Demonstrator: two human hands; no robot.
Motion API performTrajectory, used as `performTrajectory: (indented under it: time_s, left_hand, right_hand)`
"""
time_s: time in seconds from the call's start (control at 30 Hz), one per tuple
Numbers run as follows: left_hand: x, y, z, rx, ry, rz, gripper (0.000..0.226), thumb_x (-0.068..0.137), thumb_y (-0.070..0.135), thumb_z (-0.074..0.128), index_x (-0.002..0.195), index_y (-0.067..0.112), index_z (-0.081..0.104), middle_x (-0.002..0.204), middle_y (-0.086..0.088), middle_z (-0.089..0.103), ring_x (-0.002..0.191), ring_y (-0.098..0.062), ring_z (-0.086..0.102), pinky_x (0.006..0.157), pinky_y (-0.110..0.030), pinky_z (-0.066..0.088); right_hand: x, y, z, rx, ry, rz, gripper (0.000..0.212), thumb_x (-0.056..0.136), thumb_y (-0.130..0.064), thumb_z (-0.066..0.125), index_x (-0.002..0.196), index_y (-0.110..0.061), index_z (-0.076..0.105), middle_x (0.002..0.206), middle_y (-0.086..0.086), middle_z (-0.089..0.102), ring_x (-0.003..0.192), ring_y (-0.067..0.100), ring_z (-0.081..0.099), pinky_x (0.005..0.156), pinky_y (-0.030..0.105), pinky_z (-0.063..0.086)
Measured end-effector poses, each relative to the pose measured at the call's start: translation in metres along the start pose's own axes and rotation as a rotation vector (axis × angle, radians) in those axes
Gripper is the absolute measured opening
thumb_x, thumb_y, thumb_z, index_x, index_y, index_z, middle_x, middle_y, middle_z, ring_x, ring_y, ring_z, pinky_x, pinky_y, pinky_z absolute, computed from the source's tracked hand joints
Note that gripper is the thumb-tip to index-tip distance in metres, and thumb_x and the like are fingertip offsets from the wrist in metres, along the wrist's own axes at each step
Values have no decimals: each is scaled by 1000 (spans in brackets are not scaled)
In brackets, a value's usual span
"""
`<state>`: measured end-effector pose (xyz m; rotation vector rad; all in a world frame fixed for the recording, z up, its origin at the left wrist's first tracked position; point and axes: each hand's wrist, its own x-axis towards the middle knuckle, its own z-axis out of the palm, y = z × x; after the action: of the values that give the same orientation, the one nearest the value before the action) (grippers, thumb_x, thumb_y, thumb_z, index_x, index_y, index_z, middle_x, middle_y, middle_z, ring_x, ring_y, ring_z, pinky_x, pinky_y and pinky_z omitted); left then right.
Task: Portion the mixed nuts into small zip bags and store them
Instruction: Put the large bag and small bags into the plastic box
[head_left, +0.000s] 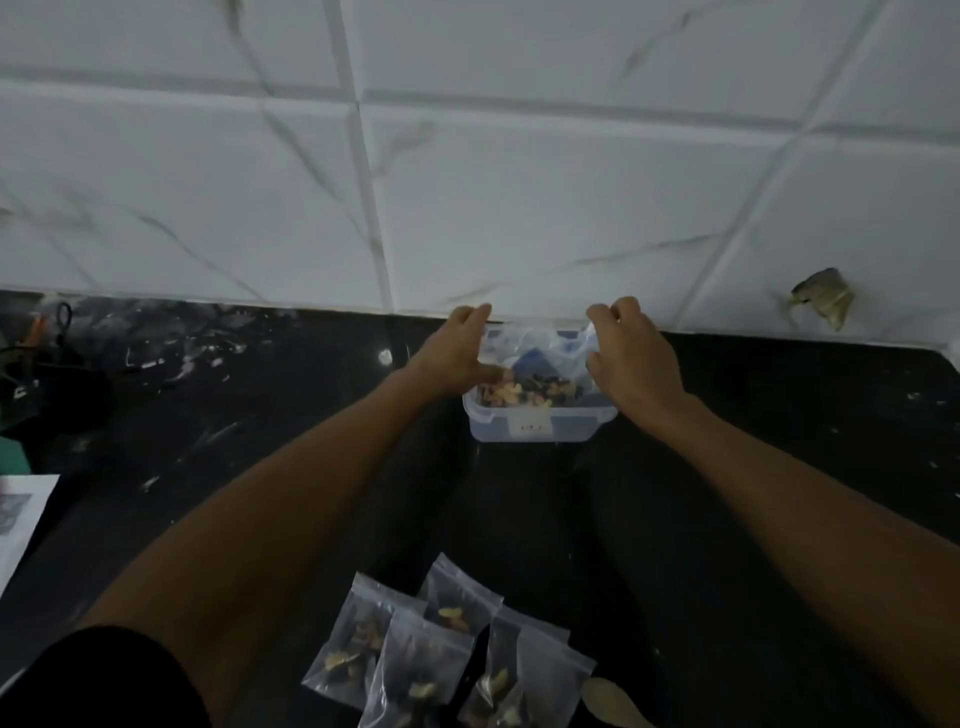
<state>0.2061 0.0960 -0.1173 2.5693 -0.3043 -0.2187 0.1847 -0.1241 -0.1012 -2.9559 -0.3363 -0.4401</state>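
Note:
A clear plastic container (535, 423) of mixed nuts (524, 389) stands on the black counter against the tiled wall. A clear plastic bag (545, 343) rises out of it. My left hand (457, 348) pinches the bag's left top edge and my right hand (631, 348) pinches its right top edge, both over the container. Several small zip bags (447, 654) with nuts inside lie in a cluster at the near edge, between my forearms.
A wooden spoon (608, 701) lies right of the filled bags. Dark objects (36, 374) sit at the far left of the counter and a white paper (21, 514) lies below them. The tiled wall (519, 182) closes off the back.

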Motion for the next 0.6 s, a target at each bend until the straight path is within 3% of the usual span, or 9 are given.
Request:
performTrajectory:
  time_s: [0.07,0.13,0.23,0.3,0.37,0.47,0.6]
  left_hand:
    - [-15,-3,-5,-128,111,-22,88,83,45,72,152,15,26,155,-11,28,135,-27,40,108,-43,41]
    - [-33,-10,-7,-208,279,-42,70,87,46,66,144,16,38,145,-10,41,123,-24,50,100,-41,48]
    - [-61,-23,-6,-263,405,-85,45,91,39,62,128,15,52,121,-6,54,102,-17,56,89,-36,52]
    - [-77,-32,-3,-250,389,-107,33,91,32,63,120,16,57,110,-4,57,94,-16,58,87,-39,53]
    - [-91,-40,0,-238,337,-128,24,92,27,63,113,17,61,103,-2,61,90,-14,59,85,-37,54]
    - [-108,-47,6,-259,240,-146,14,94,23,60,106,19,65,99,2,64,90,-10,61,86,-35,54]
    - [-120,-50,11,-275,115,-146,12,96,23,58,106,23,63,104,4,64,93,-5,60,88,-30,52]
  right_hand:
    - [-18,-11,-12,46,107,-22,11,88,-13,59,97,-7,59,93,10,55,74,21,53,55,32,45]
    - [-41,-28,-24,150,91,-19,9,89,-16,58,82,-11,60,80,3,57,65,14,52,51,27,41]
    - [-77,-58,-26,338,-265,62,18,91,-23,59,74,-16,62,70,-5,60,59,6,57,53,19,45]
    - [-96,-78,-15,404,-675,95,19,90,-31,62,82,-15,68,78,-1,67,70,10,65,67,28,56]
    - [-113,-98,-1,405,-996,99,27,88,-37,65,93,-11,71,92,5,71,85,16,68,80,34,57]
    - [-137,-121,22,419,-1061,96,31,82,-36,71,91,-7,68,94,6,70,89,19,67,78,34,55]
    - [-146,-131,36,489,-1083,121,29,76,-31,78,64,-17,56,67,-2,56,66,11,55,62,26,42]
